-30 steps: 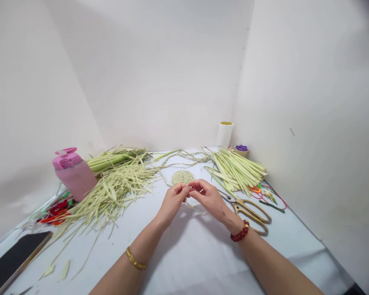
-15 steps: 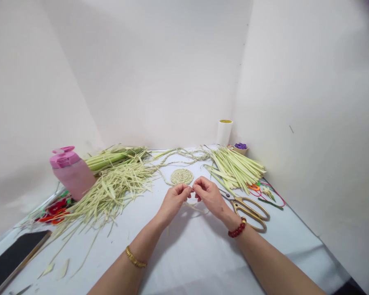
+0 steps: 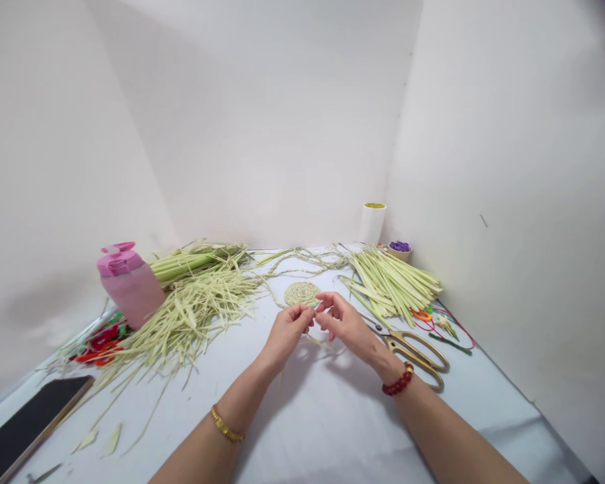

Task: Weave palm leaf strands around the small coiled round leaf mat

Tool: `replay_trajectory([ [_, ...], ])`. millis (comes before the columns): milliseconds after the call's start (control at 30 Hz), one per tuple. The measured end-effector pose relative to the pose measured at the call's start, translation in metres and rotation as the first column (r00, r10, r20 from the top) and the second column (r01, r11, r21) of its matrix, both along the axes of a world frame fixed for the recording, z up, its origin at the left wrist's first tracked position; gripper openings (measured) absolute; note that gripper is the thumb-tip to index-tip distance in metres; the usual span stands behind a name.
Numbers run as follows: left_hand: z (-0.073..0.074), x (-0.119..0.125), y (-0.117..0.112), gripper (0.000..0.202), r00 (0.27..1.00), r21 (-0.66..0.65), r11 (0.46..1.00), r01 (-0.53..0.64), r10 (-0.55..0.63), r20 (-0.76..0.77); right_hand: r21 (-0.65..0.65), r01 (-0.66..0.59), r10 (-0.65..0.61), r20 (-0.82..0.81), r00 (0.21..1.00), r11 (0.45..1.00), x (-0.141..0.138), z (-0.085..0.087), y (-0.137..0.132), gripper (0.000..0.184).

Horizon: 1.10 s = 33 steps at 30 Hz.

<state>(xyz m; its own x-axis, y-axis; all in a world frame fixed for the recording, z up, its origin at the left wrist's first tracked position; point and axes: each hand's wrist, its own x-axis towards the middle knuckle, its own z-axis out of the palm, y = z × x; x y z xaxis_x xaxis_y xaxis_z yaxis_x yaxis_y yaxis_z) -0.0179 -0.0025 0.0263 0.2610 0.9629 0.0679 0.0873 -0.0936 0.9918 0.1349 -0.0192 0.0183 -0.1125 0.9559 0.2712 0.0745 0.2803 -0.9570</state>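
My left hand (image 3: 288,334) is closed in a pinch, thumb against forefinger, on a thin straw strand (image 3: 318,343); part of the pale strand shows below my hands. Close beside it, my right hand (image 3: 343,324) has its fingers parted and curved, its fingertips near the left thumb; I see nothing held in it. Just beyond the hands lies a round coiled mat of braided straw (image 3: 302,294). A braided straw cord (image 3: 277,272) runs behind it. Gold-handled scissors (image 3: 417,353) lie by my right wrist, their blades partly hidden.
Loose straw strips (image 3: 202,296) spread at the left beside a pink bottle (image 3: 134,289). Flat pale-green stalks (image 3: 390,279) lie at the right. A phone (image 3: 33,420) rests at the near left. A white cylinder (image 3: 373,224) and a cup of purple bits (image 3: 400,252) stand at the back right.
My right hand's fingers have come out of their pinch and spread apart. My left hand keeps its pinch. The whole view has shifted slightly, so everything sits a little farther right.
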Motion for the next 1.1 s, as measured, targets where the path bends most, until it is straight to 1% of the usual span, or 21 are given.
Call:
replay_trajectory([
  [33,0.0,-0.001,0.0,0.03,1.0,0.0,1.0,0.009,-0.009,0.006,0.035,-0.008,0.006,0.057,0.998,0.999,0.0,0.001,0.0,0.045],
  [67,-0.001,-0.001,0.0,0.029,1.0,0.004,1.0,0.025,-0.025,0.006,0.076,-0.008,0.0,0.106,0.994,0.997,0.0,0.001,-0.001,0.047],
  [100,-0.001,-0.001,0.0,0.028,0.999,0.012,0.999,0.045,-0.045,0.002,0.113,-0.006,-0.01,0.142,0.99,0.994,0.0,0.001,-0.001,0.043],
  [133,-0.002,-0.002,0.001,0.028,0.998,0.021,0.998,0.064,-0.064,-0.009,0.137,-0.004,-0.018,0.163,0.987,0.991,0.0,0.001,-0.001,0.034],
  [200,-0.002,-0.002,0.001,0.027,0.995,0.031,0.996,0.085,-0.083,-0.048,0.136,0.005,-0.029,0.178,0.984,0.991,0.001,-0.001,-0.001,0.017],
  [233,-0.003,-0.002,0.002,0.027,0.994,0.031,0.996,0.085,-0.083,-0.069,0.127,0.016,-0.04,0.185,0.982,0.992,0.001,-0.001,-0.001,0.014],
  [300,-0.003,-0.003,0.002,0.027,0.992,0.031,0.997,0.073,-0.07,-0.103,0.125,0.052,-0.077,0.21,0.975,0.991,0.002,-0.002,0.0,0.014],
  [367,-0.002,-0.003,0.001,0.028,0.992,0.023,0.996,0.086,-0.083,-0.096,0.15,0.097,-0.13,0.23,0.965,0.984,0.004,-0.001,0.0,0.015],
  [433,-0.001,-0.004,0.001,0.029,0.989,-0.014,0.991,0.137,-0.137,-0.056,0.146,0.141,-0.169,0.205,0.964,0.979,0.006,0.001,0.001,0.015],
  [500,0.001,-0.007,0.002,0.032,0.982,-0.071,0.98,0.187,-0.189,-0.019,0.104,0.179,-0.192,0.138,0.972,0.978,0.008,0.003,0.003,0.013],
  [533,0.002,-0.009,0.004,0.033,0.98,-0.093,0.976,0.195,-0.197,-0.017,0.08,0.193,-0.201,0.097,0.975,0.978,0.01,0.004,0.004,0.012],
  [567,0.003,-0.012,0.006,0.034,0.981,-0.104,0.977,0.185,-0.189,-0.032,0.061,0.208,-0.212,0.056,0.976,0.976,0.012,0.004,0.005,0.012],
  [633,0.004,-0.018,0.011,0.036,0.986,-0.081,0.989,0.124,-0.133,-0.104,0.033,0.234,-0.234,-0.009,0.972,0.972,0.015,0.002,0.008,0.012],
  [733,0.003,-0.028,0.02,0.038,0.972,0.025,0.999,0.029,-0.023,-0.234,-0.021,0.267,-0.267,-0.071,0.961,0.964,0.018,-0.003,0.013,0.014],
  [833,-0.003,-0.036,0.029,0.038,0.949,0.116,0.993,-0.021,0.056,-0.31,-0.122,0.285,-0.301,-0.143,0.943,0.951,0.02,-0.009,0.017,0.016],
  [900,-0.008,-0.04,0.034,0.038,0.93,0.152,0.986,-0.064,0.114,-0.349,-0.198,0.271,-0.31,-0.208,0.928,0.942,0.022,-0.012,0.019,0.016],
  [967,-0.012,-0.043,0.038,0.037,0.907,0.158,0.981,-0.112,0.166,-0.387,-0.263,0.236,-0.306,-0.271,0.913,0.936,0.023,-0.014,0.021,0.015],
  [1033,-0.016,-0.045,0.041,0.035,0.875,0.159,0.975,-0.155,0.21,-0.436,-0.307,0.202,-0.299,-0.313,0.902,0.93,0.022,-0.017,0.022,0.015],
  [1100,-0.017,-0.048,0.043,0.03,0.83,0.204,0.962,-0.182,0.261,-0.492,-0.328,0.19,-0.299,-0.326,0.897,0.925,0.02,-0.019,0.022,0.017],
])
